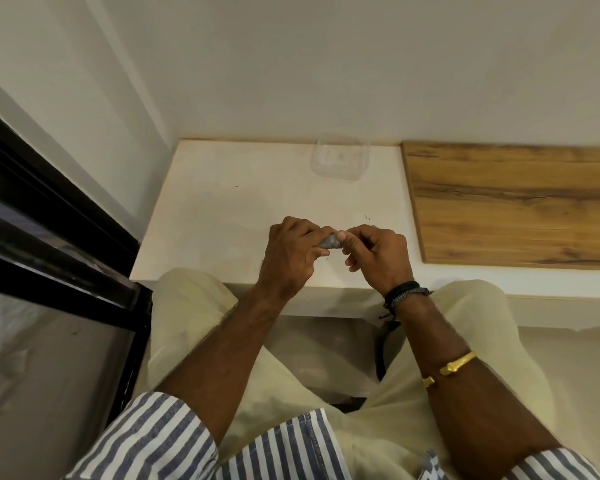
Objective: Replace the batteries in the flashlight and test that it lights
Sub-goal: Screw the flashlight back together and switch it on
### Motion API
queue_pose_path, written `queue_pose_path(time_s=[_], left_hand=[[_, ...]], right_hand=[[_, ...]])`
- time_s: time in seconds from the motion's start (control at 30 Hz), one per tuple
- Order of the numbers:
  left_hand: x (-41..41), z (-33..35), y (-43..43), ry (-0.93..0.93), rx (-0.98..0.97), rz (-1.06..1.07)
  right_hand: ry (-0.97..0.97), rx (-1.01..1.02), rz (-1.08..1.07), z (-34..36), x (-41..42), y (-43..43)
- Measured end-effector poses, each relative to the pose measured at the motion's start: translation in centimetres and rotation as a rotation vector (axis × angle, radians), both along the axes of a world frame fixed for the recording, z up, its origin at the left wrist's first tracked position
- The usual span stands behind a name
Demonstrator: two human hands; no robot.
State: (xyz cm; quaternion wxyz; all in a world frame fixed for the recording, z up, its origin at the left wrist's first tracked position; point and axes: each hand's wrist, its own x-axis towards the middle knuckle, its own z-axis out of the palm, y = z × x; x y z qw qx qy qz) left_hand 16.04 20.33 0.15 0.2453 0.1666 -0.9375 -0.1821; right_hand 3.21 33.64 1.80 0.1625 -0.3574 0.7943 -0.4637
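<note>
status: flashlight in both hands, end-cap step in progress

we find the flashlight (327, 242) held just above the near part of the white tabletop (222, 202), between the two hands. the left hand (293, 247) is closed round the barrel, its fingers curled over it and covering most of its length. the right hand (378, 254) pinches the exposed end between thumb and forefinger. its other fingers curl loosely below and hold nothing that we can see.

progress, as we judge it: the work is at the end-cap stage. this grip suits turning a cap or head on its thread, but we cannot tell whether the part is being loosened or tightened. no batteries, old or new, are visible on the tabletop or in either hand, so we cannot confirm the exchange. no light shows from the flashlight, so the test is not yet done.

appearance of the flashlight: small and grey, with a matt metallic look. the visible section widens toward the right hand and seems to carry a ridged or stepped collar. the lens, the switch and the far end are hidden by the fingers.

also present: a clear plastic container (340, 157) at the back of the tabletop, against the wall and well apart from the hands, and a wooden board (516, 202) to the right
</note>
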Motion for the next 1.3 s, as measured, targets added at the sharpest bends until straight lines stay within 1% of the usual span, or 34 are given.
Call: queue_pose_path(time_s=[0.1, 0.2, 0.47, 0.57, 0.63, 0.77, 0.83, 0.9, 0.93, 1.0, 1.13, 1.3], left_hand=[[-0.1, -0.5, 0.0, -0.026, 0.046, 0.019], [-0.2, -0.5, 0.1, -0.022, 0.085, 0.049], [-0.3, -0.5, 0.0, -0.011, 0.107, 0.057], [-0.3, -0.6, 0.0, -0.003, 0.106, 0.052], [-0.4, -0.5, 0.0, 0.005, 0.105, 0.033], [-0.4, -0.3, 0.4, -0.002, 0.08, 0.008], [-0.4, -0.2, 0.5, -0.001, 0.086, 0.015], [-0.4, -0.2, 0.6, -0.022, 0.086, 0.025], [-0.4, -0.2, 0.6, -0.032, 0.09, 0.031], [-0.3, -0.3, 0.6, -0.036, 0.106, 0.043], [-0.3, -0.3, 0.5, -0.043, 0.1, 0.048], [-0.5, -0.4, 0.6, -0.052, 0.06, 0.007]], right_hand=[[-0.026, -0.002, -0.03, 0.0, 0.2, 0.0], [-0.04, -0.007, 0.009, 0.1, 0.1, 0.2], [-0.092, -0.006, 0.078, 0.2, -0.3, 0.6], [-0.112, 0.017, 0.065, 0.3, -0.1, 0.5], [-0.088, 0.052, 0.018, 0.5, 0.0, 0.5], [0.021, 0.11, -0.073, 0.7, -0.2, 0.6], [-0.045, 0.064, -0.072, 0.7, -0.4, 0.8], [-0.144, -0.025, 0.005, 0.7, -0.7, 0.9], [-0.163, -0.062, 0.038, 0.6, -0.8, 0.9], [-0.138, -0.093, 0.065, 0.4, -0.9, 0.9], [-0.102, -0.055, -0.006, 0.2, -0.5, 0.7], [-0.083, 0.113, -0.103, 0.4, 0.0, 0.6]])
